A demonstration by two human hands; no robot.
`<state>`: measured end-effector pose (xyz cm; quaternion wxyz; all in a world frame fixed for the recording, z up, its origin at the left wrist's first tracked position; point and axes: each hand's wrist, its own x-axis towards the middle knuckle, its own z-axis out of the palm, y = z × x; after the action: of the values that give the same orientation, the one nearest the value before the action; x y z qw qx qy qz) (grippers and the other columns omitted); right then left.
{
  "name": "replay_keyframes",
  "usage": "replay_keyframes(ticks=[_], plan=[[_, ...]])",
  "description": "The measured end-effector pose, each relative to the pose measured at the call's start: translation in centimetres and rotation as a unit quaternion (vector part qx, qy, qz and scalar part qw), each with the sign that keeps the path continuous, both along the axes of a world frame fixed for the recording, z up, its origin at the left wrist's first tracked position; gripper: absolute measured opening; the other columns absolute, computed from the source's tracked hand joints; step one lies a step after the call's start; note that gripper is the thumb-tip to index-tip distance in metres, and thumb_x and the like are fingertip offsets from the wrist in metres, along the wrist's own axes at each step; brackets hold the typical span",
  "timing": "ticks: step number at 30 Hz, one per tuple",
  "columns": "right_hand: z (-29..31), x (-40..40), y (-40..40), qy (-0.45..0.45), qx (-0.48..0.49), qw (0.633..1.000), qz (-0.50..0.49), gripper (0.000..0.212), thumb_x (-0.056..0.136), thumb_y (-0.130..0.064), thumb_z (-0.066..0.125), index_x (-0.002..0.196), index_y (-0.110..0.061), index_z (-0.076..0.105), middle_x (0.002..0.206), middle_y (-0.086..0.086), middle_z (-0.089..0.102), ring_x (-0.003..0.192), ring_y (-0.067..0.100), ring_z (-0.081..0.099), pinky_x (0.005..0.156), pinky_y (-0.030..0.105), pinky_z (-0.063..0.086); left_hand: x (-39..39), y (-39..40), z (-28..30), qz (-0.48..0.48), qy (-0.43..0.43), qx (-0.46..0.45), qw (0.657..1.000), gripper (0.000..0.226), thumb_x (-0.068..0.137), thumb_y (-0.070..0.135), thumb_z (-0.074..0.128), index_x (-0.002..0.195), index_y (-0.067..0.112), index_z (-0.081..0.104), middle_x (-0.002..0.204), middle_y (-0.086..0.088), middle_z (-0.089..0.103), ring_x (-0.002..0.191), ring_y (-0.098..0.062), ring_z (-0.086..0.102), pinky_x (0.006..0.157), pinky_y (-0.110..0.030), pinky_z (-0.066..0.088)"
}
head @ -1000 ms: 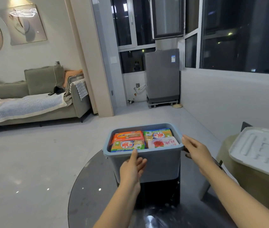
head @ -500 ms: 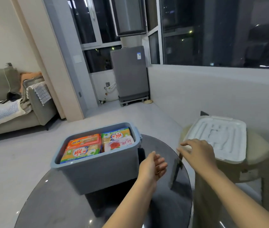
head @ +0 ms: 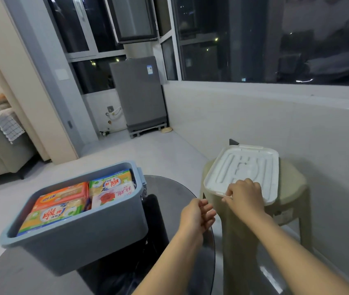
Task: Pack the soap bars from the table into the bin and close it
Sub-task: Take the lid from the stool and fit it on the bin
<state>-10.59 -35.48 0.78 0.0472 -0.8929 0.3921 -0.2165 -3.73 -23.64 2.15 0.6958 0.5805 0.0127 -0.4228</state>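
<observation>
Right hand (head: 245,195) pinched the near edge of the white lid (head: 244,170) on the stool (head: 290,188); my left hand (head: 197,216) hovered spread, just beside it. Left of both sat the bin (head: 80,241), soap bars (head: 84,199) lying flat inside.

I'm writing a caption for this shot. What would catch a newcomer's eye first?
First the open grey bin on the dark round table, packed with bright soap bars. Next the white lid lying on a beige stool to the right, where the right hand grips its near edge. The left hand hovers open between bin and stool.
</observation>
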Motion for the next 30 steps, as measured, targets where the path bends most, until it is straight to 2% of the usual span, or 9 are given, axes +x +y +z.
replay_keyframes(ticks=[2, 7, 9, 14, 18, 21, 24, 27, 30], plan=[[0.1, 0.2, 0.3, -0.004, -0.014, 1.0, 0.005, 0.017, 0.087, -0.034, 0.057, 0.088, -0.021, 0.067, 0.099, -0.002, 0.064, 0.1, 0.021, 0.049, 0.085, 0.031, 0.031, -0.2, 0.2, 0.0, -0.007, -0.005, -0.002, 1.0, 0.022, 0.088, 0.01, 0.037, 0.07, 0.015, 0.05, 0.06, 0.0, 0.047, 0.051, -0.016, 0.041, 0.051, -0.022, 0.034], [1.3, 0.0, 1.1, -0.09, -0.052, 0.994, 0.024, 0.015, 0.088, -0.028, 0.055, 0.084, -0.015, 0.063, 0.092, -0.001, 0.063, 0.09, 0.02, 0.051, 0.077, 0.029, 0.034, 0.1, 1.7, 0.7, 0.024, -0.029, -0.003, 0.999, 0.022, 0.09, 0.01, 0.041, 0.077, 0.009, 0.059, 0.047, 0.002, 0.06, 0.045, -0.014, 0.055, 0.055, -0.024, 0.044], [2.3, -0.4, 1.9, -0.144, -0.057, 0.987, 0.034, 0.015, 0.084, -0.025, 0.063, 0.078, -0.011, 0.063, 0.085, 0.003, 0.064, 0.085, 0.024, 0.053, 0.074, 0.031, 0.038, 0.0, 2.1, 1.7, 0.032, -0.037, -0.016, 0.999, 0.019, 0.093, 0.012, 0.042, 0.087, 0.007, 0.06, 0.062, -0.002, 0.067, 0.052, -0.014, 0.061, 0.055, -0.024, 0.048], [5.7, -1.1, 4.4, -0.281, -0.083, 0.955, 0.035, 0.019, 0.072, -0.013, 0.076, 0.065, -0.006, 0.059, 0.069, 0.01, 0.062, 0.07, 0.033, 0.056, 0.064, 0.037, 0.044, -0.1, 2.9, 4.6, 0.011, -0.047, -0.091, 0.995, 0.021, 0.096, 0.017, 0.046, 0.113, 0.009, 0.054, 0.102, -0.006, 0.065, 0.081, -0.017, 0.069, 0.067, -0.027, 0.056], [8.2, -1.6, 6.3, -0.383, -0.089, 0.919, 0.036, 0.018, 0.072, -0.011, 0.077, 0.069, -0.005, 0.06, 0.07, 0.007, 0.061, 0.069, 0.028, 0.054, 0.063, 0.028, 0.037, 0.1, 3.8, 6.5, -0.009, -0.117, -0.134, 0.984, 0.017, 0.096, 0.026, 0.048, 0.112, 0.019, 0.051, 0.108, 0.002, 0.062, 0.095, -0.014, 0.067, 0.073, -0.028, 0.057], [9.5, -1.8, 7.9, -0.427, -0.044, 0.902, 0.042, 0.017, 0.078, -0.016, 0.072, 0.076, -0.004, 0.061, 0.075, 0.0, 0.055, 0.073, 0.017, 0.046, 0.064, 0.027, 0.034, 0.1, 4.5, 7.7, -0.01, -0.169, -0.157, 0.973, 0.023, 0.095, 0.033, 0.052, 0.116, 0.024, 0.05, 0.116, 0.002, 0.059, 0.104, -0.017, 0.063, 0.082, -0.032, 0.056], [10.3, -1.9, 9.1, -0.453, 0.013, 0.889, 0.065, 0.018, 0.082, -0.02, 0.068, 0.082, -0.004, 0.06, 0.082, -0.003, 0.052, 0.075, 0.016, 0.047, 0.064, 0.025, 0.033, 0.1, 5.5, 8.9, -0.006, -0.218, -0.163, 0.962, 0.03, 0.093, 0.035, 0.056, 0.121, 0.026, 0.051, 0.112, 0.007, 0.059, 0.11, -0.017, 0.059, 0.081, -0.029, 0.056], [11.0, -2.1, 10.2, -0.488, 0.05, 0.867, 0.09, 0.017, 0.084, -0.022, 0.065, 0.079, -0.008, 0.057, 0.081, -0.001, 0.053, 0.07, 0.017, 0.048, 0.058, 0.018, 0.027, 0.2, 6.5, 10.3, -0.004, -0.264, -0.169, 0.95, 0.039, 0.093, 0.033, 0.056, 0.131, 0.024, 0.052, 0.122, 0.004, 0.06, 0.118, -0.017, 0.056, 0.082, -0.028, 0.055], [11.5, -2.2, 11.1, -0.514, 0.08, 0.847, 0.11, 0.018, 0.084, -0.025, 0.064, 0.077, -0.011, 0.055, 0.079, -0.003, 0.053, 0.07, 0.013, 0.05, 0.06, 0.007, 0.035, 0.3, 7.5, 11.6, -0.006, -0.306, -0.175, 0.936, 0.039, 0.093, 0.031, 0.056, 0.131, 0.025, 0.052, 0.126, -0.002, 0.061, 0.112, -0.009, 0.058, 0.083, -0.027, 0.053]])
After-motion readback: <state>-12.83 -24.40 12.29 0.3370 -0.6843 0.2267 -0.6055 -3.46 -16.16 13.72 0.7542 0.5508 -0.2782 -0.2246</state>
